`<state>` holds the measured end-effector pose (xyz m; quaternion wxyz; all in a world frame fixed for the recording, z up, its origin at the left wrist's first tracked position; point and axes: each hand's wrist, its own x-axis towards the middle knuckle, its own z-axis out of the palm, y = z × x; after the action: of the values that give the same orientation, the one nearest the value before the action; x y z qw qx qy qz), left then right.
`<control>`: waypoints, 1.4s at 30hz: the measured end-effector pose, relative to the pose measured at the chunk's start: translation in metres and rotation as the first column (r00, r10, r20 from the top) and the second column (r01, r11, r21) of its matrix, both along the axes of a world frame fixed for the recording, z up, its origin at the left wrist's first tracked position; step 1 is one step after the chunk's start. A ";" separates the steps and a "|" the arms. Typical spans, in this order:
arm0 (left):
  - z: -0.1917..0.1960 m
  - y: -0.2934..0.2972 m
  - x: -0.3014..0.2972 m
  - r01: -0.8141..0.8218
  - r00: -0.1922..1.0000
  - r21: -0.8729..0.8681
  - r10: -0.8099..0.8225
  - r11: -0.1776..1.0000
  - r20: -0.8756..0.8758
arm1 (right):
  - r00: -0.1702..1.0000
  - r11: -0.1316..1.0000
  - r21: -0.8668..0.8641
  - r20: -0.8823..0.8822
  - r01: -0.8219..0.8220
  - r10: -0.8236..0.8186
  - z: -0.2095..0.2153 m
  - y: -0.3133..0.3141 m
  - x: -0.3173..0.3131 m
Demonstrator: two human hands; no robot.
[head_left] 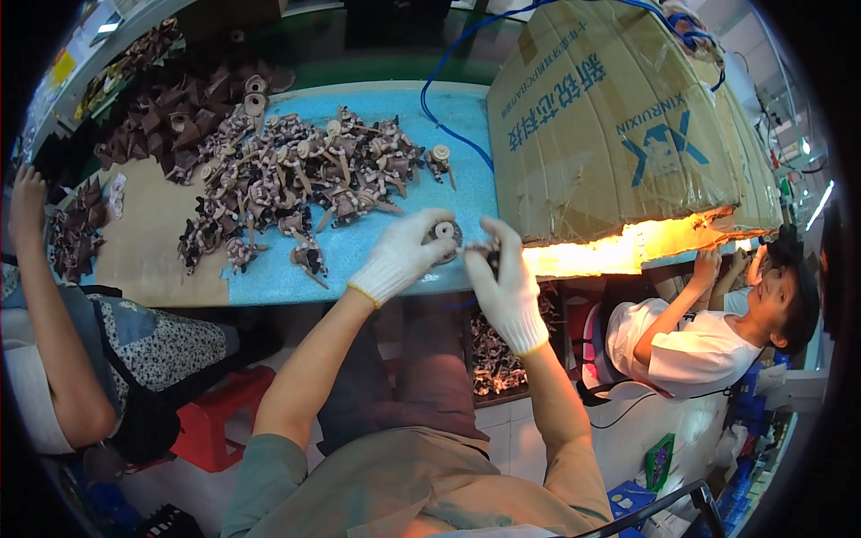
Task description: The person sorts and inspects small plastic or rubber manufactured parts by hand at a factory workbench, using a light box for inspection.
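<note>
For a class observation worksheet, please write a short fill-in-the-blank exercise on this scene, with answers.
1. The left hand and right hand wear gloves coloured ____.
2. The round piece is pinched by the ____ hand.
3. Most small figures lie on a surface coloured ____.
4. The big box is made of ____.

Answers: white; left; blue; cardboard.

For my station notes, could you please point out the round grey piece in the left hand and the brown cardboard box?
Round grey piece [446, 230]: head view, its centre.
Brown cardboard box [610, 134]: head view, side panel.
</note>
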<state>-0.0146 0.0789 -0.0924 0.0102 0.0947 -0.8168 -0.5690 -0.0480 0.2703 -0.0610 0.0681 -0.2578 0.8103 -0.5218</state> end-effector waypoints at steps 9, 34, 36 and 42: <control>0.032 -0.011 -0.001 0.127 0.987 0.012 -0.127 0.992 0.099 | 0.951 0.733 0.676 -0.172 -0.075 0.256 0.045 -0.044 -0.041; 0.038 -0.015 0.009 0.119 0.987 0.842 -0.156 0.527 -0.041 | 0.950 0.974 0.183 -0.305 0.132 -0.071 0.040 -0.052 -0.021; 0.041 -0.016 0.006 0.107 0.994 0.652 -0.056 0.750 -0.098 | 0.828 0.960 0.254 -0.558 0.116 0.048 0.039 -0.049 -0.023; 0.076 -0.020 -0.034 -0.147 0.782 -0.391 -0.135 0.909 -0.608 | 0.882 0.965 -0.223 0.472 0.136 -0.015 0.054 -0.073 -0.070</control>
<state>-0.0489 0.0587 -0.0162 0.3010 -0.0999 -0.8690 -0.3797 -0.1180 0.1976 -0.0065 0.2071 -0.0995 0.7075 -0.6683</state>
